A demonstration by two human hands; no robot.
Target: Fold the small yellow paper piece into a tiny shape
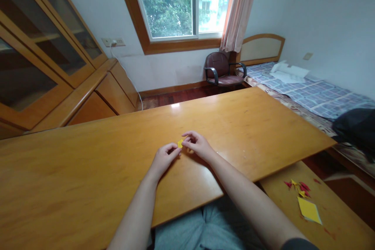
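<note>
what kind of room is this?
Probably a bedroom doubling as a study: a bed against the wall, a large wooden desk, and a glass-doored cabinet.

Fingertips of the left hand [163, 160] and right hand [199, 148] partly cover the yellow piece [180, 143], whose folds are too small to make out; whether the right fingers pinch or merely touch it is unclear. The red and yellow scraps [302, 187] are too small for their shapes to read, and the sheets in the yellow stack [309, 211] cannot be counted. The lower surface [348, 222] runs partly beneath the table [88, 172], which the left edge cuts off. The dark sleeve [299, 244] leaves at the bottom, the black bag [356, 129] at the right. The table hides the base of the chair [224, 68]; the top edge crops the window [166, 4] and curtain [241, 6].
</note>
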